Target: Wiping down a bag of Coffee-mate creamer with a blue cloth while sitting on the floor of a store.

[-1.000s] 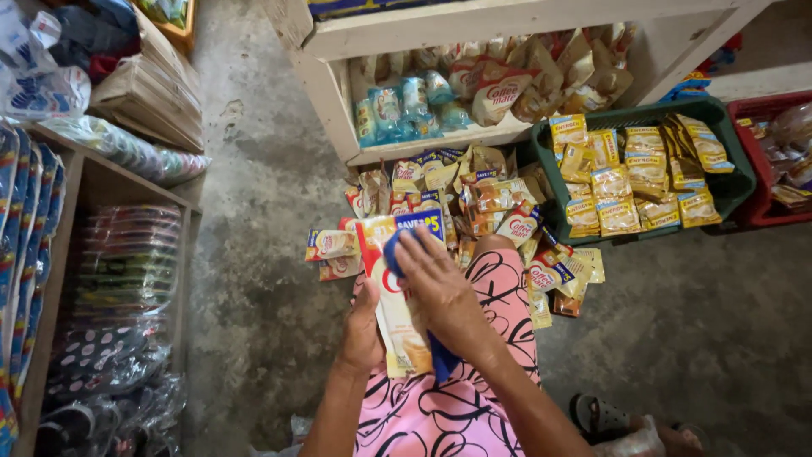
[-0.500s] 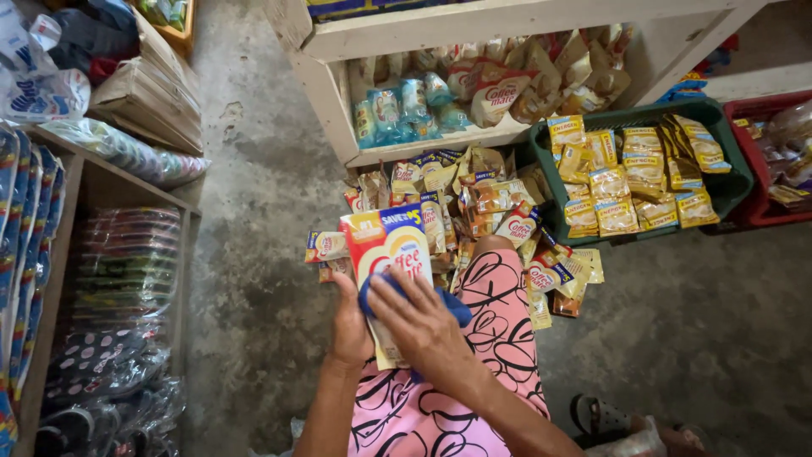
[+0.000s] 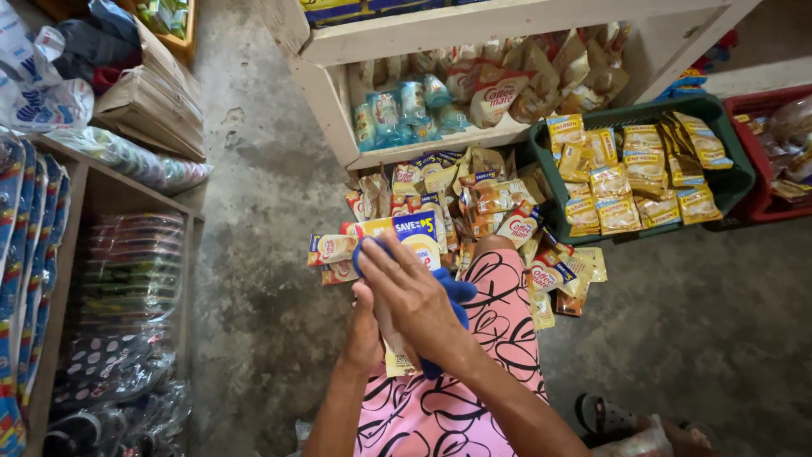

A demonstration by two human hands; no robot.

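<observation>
My left hand (image 3: pixel 364 326) grips the lower part of a long yellow and red sachet pack (image 3: pixel 416 234) with a round blue label, holding it above my knee in pink patterned cloth (image 3: pixel 499 313). On the pack's front my right hand (image 3: pixel 414 292) presses a blue cloth (image 3: pixel 458 290). The cloth shows above my fingers and beside my wrist. My right hand hides most of the pack.
A heap of small sachets (image 3: pixel 482 203) lies on the concrete floor in front of a white shelf (image 3: pixel 406 38) stocked with packets. A green crate (image 3: pixel 734 182) of yellow packets and a red crate (image 3: pixel 765 199) stand right. A shelf (image 3: pixel 72 279) of wrapped goods stands left. A sandalled foot (image 3: pixel 605 415) is lower right.
My right hand with the blue cloth slid down the pack, then back up over its label. My left hand kept its grip and barely moved.
</observation>
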